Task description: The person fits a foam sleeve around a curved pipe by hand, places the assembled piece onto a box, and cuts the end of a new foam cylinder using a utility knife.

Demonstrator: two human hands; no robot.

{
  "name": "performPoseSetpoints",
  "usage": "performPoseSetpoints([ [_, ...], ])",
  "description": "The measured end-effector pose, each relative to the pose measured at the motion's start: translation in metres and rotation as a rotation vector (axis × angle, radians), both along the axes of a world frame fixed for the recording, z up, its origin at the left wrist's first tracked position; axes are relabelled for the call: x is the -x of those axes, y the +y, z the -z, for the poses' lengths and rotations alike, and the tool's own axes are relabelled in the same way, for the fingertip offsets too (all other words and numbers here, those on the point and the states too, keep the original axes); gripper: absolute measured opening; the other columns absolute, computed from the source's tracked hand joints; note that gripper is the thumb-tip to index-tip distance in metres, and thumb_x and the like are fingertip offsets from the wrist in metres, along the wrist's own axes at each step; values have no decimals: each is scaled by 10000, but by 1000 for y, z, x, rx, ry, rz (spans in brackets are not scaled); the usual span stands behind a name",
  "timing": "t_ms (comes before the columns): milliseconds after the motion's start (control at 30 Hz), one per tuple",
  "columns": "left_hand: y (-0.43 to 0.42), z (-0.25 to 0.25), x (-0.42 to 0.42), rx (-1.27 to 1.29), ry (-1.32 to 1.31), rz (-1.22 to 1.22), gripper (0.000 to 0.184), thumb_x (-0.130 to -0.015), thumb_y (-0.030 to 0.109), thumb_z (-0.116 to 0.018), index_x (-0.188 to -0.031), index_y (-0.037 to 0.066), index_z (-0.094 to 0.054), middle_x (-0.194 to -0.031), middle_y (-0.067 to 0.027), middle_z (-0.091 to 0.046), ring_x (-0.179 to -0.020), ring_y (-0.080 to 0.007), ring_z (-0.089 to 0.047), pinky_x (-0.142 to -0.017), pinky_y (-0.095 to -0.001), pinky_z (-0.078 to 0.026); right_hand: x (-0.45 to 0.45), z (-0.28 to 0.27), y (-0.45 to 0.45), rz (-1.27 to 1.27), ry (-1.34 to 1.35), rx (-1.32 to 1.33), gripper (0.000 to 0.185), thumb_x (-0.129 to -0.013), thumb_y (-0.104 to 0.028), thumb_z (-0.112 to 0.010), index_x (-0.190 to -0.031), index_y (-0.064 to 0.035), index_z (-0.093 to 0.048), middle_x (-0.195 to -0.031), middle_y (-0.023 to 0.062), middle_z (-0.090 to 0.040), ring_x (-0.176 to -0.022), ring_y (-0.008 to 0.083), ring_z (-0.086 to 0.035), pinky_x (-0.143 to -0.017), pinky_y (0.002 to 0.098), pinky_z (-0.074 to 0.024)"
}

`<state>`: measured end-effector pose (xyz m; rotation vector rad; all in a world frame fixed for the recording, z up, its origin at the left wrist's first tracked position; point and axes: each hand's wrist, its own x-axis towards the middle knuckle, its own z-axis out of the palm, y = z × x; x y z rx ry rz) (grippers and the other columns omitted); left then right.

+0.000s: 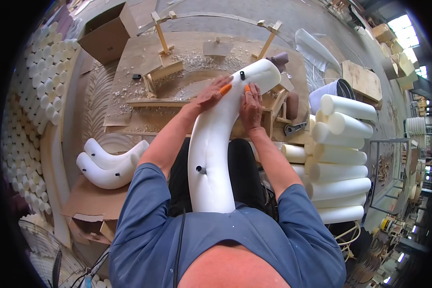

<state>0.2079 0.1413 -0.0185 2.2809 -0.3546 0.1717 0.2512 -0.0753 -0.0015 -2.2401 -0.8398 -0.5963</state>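
Observation:
A long white curved foam tube point(211, 139) lies against my body and reaches out over the workbench. Two small black fittings stick out of it, and a seam runs along its lower part. My left hand point(213, 93) holds the tube's left side near the far end. On the opposite side, my right hand point(251, 108) grips it with the fingers pressed to the surface. Both thumbs wear orange covers. The far end of the tube is broad and rounded. Its near end rests at my shirt.
The wooden workbench point(129, 91) carries shavings and wooden jig parts. Two similar curved tubes point(108, 170) lie on a cardboard box point(89, 199) at left. Straight white foam cylinders point(341, 185) are stacked at right, beside a bucket point(324, 93). Many more cylinders point(38, 91) form a pile far left.

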Motion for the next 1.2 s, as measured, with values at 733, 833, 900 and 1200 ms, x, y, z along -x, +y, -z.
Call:
performPoseSetpoints([
  [733,-28,-19,41,174,241,-231,631,-1101,506,-319,-1566,91,-416,-1666,-170,-266,-1552,-310,-219,-1264,-382,-156,33,10,35,46,90,66,359,-978,-118,-542,-1283,47,-631,-1444,191,-566,-1407,385,-456,-1192,505,-313],
  [833,-24,-18,40,278,204,-208,604,-1102,460,-325,-1541,64,-448,-1657,-166,-294,-1548,-310,-232,-1261,-377,-176,29,-5,36,21,144,176,367,-982,-110,-529,-1295,60,-617,-1448,211,-557,-1409,397,-451,-1193,505,-310],
  [900,-23,-15,45,386,199,-217,592,-1096,439,-340,-1543,65,-443,-1648,-171,-311,-1546,-313,-235,-1260,-379,-185,36,-13,28,-19,151,90,369,-981,-104,-523,-1298,63,-614,-1444,227,-554,-1406,407,-451,-1192,502,-313],
  [1200,-26,-9,77,221,136,-178,607,-1110,466,-314,-1562,75,-423,-1661,-153,-286,-1558,-292,-209,-1265,-378,-146,73,-27,32,-86,211,186,340,-977,-68,-509,-1265,61,-635,-1438,246,-555,-1404,409,-453,-1181,491,-338],
])
